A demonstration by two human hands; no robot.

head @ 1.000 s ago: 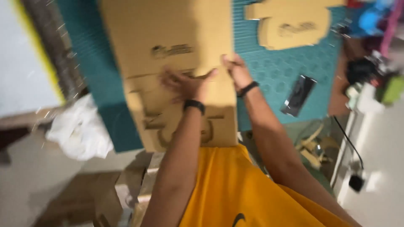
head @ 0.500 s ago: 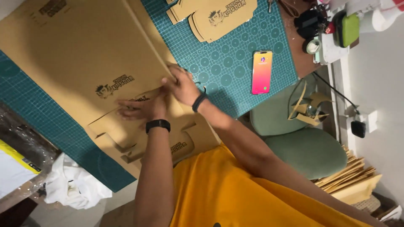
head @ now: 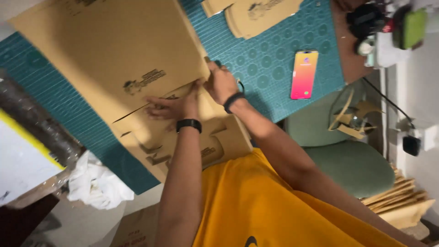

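A large brown cardboard sheet [head: 114, 50] with die-cut flaps lies on a teal cutting mat [head: 274, 68]. My left hand [head: 170, 108], a black watch on its wrist, rests flat with spread fingers on the sheet, near a printed mark and a cut line. Beside it, my right hand [head: 219, 82], with a black band on the wrist, grips the sheet's right edge where an upper panel meets the lower flaps [head: 215, 142]. The two hands nearly touch.
A phone [head: 304, 74] with a pink-orange screen lies on the mat to the right. More cut cardboard pieces [head: 256, 16] lie at the top. A green chair [head: 352, 164], white crumpled cloth [head: 98, 185], cardboard strips [head: 398, 196] and a cable with plug [head: 411, 144] surround the table.
The view has swung and steadied. Both hands stay on the cardboard sheet; my right hand has shifted to its right edge and closed on it.
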